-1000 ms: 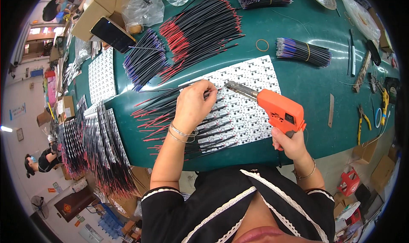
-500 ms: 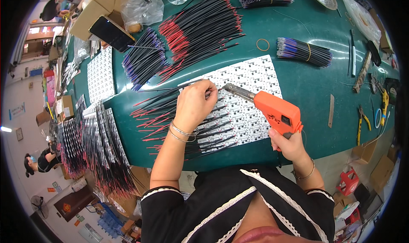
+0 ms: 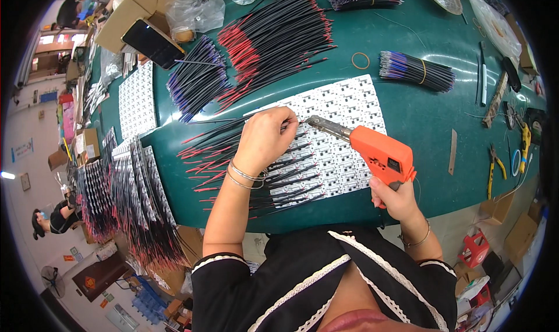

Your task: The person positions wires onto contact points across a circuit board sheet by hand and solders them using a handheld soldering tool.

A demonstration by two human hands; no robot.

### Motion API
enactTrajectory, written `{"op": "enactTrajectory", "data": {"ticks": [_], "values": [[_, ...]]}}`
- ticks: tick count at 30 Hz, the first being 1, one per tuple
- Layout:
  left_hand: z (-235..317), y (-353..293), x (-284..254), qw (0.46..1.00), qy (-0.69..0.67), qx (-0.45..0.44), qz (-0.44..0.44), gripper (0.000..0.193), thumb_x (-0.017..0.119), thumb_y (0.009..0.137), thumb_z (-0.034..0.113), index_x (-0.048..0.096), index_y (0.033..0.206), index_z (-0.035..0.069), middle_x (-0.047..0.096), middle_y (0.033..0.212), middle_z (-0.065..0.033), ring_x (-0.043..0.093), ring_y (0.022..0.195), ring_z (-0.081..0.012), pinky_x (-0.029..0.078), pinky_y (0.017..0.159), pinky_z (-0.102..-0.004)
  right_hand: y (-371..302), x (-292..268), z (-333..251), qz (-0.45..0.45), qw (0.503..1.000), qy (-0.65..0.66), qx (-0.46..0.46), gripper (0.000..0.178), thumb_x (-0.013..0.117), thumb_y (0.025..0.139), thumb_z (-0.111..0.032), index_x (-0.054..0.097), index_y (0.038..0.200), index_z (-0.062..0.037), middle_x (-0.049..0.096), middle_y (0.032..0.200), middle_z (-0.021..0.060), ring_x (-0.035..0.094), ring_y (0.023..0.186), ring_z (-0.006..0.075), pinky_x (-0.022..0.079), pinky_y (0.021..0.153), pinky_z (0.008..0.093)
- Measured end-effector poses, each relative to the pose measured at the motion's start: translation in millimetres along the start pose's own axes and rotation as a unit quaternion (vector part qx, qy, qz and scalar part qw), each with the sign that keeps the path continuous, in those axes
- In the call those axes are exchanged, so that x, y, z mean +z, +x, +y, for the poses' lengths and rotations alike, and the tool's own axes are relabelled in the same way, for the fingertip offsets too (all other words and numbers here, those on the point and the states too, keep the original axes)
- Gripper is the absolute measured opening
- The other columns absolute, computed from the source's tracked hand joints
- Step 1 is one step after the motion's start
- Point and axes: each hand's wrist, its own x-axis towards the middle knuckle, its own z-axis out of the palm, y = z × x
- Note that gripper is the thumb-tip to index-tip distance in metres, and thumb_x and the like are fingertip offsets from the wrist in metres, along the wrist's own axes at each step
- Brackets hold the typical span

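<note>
My left hand [image 3: 265,139] is closed in a pinch on a thin black wire [image 3: 301,122] over a white circuit board panel [image 3: 358,102]. In my right hand [image 3: 398,200] is an orange soldering gun [image 3: 381,151], gripped by its handle. Its metal nozzle points left, with the tip close to the wire's end just beyond my left fingertips; whether they touch is too small to tell. Several black wires with red ends [image 3: 201,151] fan out from the panel's left part, passing under my left hand and forearm. My left fingers partly hide the held wire.
Loose red-ended black wires [image 3: 285,38] lie beyond the panel, beside blue-ended wires [image 3: 198,79] and a phone [image 3: 152,44]. A banded wire bundle [image 3: 416,71] sits to the right. Pliers [image 3: 495,172] and a metal strip [image 3: 452,151] lie farther right. Wired panels [image 3: 142,198] overhang the left edge.
The soldering gun and my right hand have shifted very slightly right. My left hand has moved a little to the left, still pinching the wire.
</note>
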Motion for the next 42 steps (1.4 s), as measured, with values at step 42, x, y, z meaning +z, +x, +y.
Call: {"op": "enactTrajectory", "data": {"ticks": [42], "values": [[11.2,-6.0,-20.3,0.997,0.003,0.007,0.077,0.014,0.063,0.073,0.001,0.063,0.087,0.0,0.058,0.075,-0.0105,0.058,0.065,-0.0199,0.047,0.061,-0.0267,34.2,-16.2,-4.5,-0.002,0.996,0.071,-0.061,0.019,0.058,0.082,-0.008,0.05,0.097,-0.0002,0.049,0.055,0.0,0.043,0.04,0.0049,0.035,0.036,0.0192]]}}
